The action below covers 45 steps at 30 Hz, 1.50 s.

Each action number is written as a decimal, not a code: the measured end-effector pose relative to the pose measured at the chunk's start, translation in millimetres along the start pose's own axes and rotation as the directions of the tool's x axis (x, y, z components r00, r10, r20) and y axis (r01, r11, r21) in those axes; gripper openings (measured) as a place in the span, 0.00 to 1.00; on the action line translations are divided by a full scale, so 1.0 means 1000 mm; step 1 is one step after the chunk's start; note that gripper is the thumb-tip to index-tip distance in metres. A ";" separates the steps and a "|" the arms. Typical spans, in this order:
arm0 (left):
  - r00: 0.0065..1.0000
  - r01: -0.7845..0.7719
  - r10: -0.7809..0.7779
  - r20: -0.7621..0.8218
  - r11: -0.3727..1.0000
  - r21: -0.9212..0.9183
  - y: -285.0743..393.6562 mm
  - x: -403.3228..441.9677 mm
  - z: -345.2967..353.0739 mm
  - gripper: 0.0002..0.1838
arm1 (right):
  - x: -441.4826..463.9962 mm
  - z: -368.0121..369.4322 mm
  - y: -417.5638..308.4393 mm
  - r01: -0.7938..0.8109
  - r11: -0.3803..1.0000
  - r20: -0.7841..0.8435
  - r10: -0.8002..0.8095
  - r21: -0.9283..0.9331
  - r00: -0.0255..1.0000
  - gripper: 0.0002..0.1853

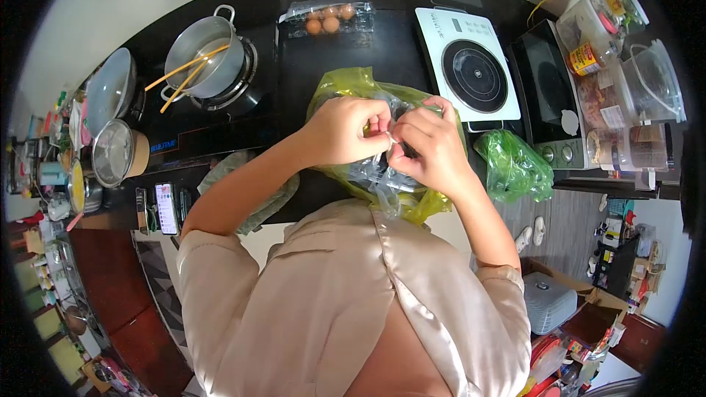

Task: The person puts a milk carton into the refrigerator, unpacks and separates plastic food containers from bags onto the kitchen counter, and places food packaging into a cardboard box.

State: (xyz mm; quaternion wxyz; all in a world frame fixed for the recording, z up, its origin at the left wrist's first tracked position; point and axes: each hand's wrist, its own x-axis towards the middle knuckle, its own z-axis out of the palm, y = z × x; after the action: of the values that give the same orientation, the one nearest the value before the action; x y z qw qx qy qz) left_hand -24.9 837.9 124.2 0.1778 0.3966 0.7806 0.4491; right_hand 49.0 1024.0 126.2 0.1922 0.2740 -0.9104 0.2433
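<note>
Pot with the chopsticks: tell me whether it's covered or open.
Open. No lid sits on the pot; its inside shows, and the chopsticks stick out past its rim.

The yellow bag (340, 85) is thin, translucent plastic with a greenish tint, lying crumpled and spread at the near edge of the bench (316, 51). Its far side stands up in a loose flap; its near right side bunches into brighter folds. Within it sits the clear bag (365, 173), colourless, crinkled and full of glints, ringed by the yellow plastic. A small whitish bit is pinched up near the middle, while a loose clear end trails over the near side. What the clear bag contains cannot be told.
</note>
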 end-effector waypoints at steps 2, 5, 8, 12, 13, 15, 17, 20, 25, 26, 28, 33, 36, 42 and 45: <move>0.998 0.057 -0.055 0.035 0.997 -0.058 -0.007 0.002 0.001 0.09 | -0.002 0.001 0.007 -0.016 0.998 -0.041 0.018 0.066 0.999 0.09; 0.997 0.074 -0.077 -0.001 0.955 -0.288 -0.022 0.006 0.011 0.09 | -0.009 0.006 0.012 -0.085 0.969 -0.103 0.111 0.234 0.988 0.09; 0.998 0.032 -0.037 -0.060 0.997 -0.070 0.002 0.000 0.007 0.06 | -0.004 0.001 0.008 -0.134 0.969 -0.102 0.158 0.207 0.982 0.11; 0.939 -0.260 0.313 -0.142 0.918 0.300 0.009 0.003 0.012 0.10 | 0.004 -0.018 -0.016 -0.114 0.993 -0.030 0.114 -0.010 0.993 0.10; 0.925 -0.264 0.338 -0.174 0.900 0.346 0.011 0.003 0.013 0.11 | 0.004 -0.019 -0.018 -0.099 0.990 -0.033 0.096 -0.104 0.995 0.10; 0.951 -0.187 0.244 -0.190 0.943 0.277 0.013 0.001 0.014 0.11 | 0.002 -0.016 -0.017 -0.098 0.991 -0.051 0.093 -0.089 0.994 0.09; 0.969 -0.107 0.147 -0.199 0.974 0.198 0.012 0.000 0.015 0.11 | -0.003 -0.009 -0.015 -0.099 0.992 -0.065 0.094 -0.075 0.993 0.08; 0.992 0.001 -0.005 -0.130 1.000 -0.031 0.005 -0.004 0.014 0.06 | -0.017 0.003 -0.010 -0.086 0.994 -0.181 0.074 -0.062 0.981 0.07; 0.995 0.012 -0.030 -0.091 0.981 -0.194 -0.002 -0.005 0.020 0.04 | -0.022 0.014 0.003 -0.198 0.865 -0.158 0.300 0.460 0.941 0.08; 0.997 0.010 -0.025 -0.079 0.980 -0.197 0.002 -0.004 0.017 0.04 | -0.022 0.013 0.004 -0.237 0.828 -0.079 0.319 0.508 0.945 0.08; 0.988 -0.150 0.154 -0.019 0.980 0.129 0.013 -0.004 0.010 0.03 | -0.019 0.008 0.001 -0.244 0.793 -0.053 0.328 0.559 0.943 0.08; 0.982 0.096 -0.050 0.182 0.962 -0.255 0.008 0.004 0.004 0.04 | -0.029 0.011 0.005 -0.152 0.586 0.005 0.245 0.796 0.970 0.07; 0.985 -0.128 0.139 0.099 0.986 -0.104 -0.005 0.001 0.000 0.05 | -0.034 0.002 0.005 -0.090 0.593 -0.033 0.193 0.800 0.981 0.08; 0.992 -0.122 0.103 0.068 0.906 0.405 0.012 -0.030 -0.006 0.17 | -0.055 -0.026 0.009 -0.371 0.928 -0.012 0.371 -0.012 0.929 0.08; 0.984 0.023 0.081 -0.156 0.822 0.569 0.011 -0.045 -0.025 0.19 | -0.078 -0.043 0.025 -0.482 0.862 -0.141 0.463 -0.159 0.875 0.06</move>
State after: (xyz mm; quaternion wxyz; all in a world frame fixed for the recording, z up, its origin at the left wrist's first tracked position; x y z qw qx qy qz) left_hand -7.9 792.1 143.4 -0.0239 0.4029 0.8852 0.2315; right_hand 104.3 1097.0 114.7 0.1961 0.0108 -0.9581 0.2086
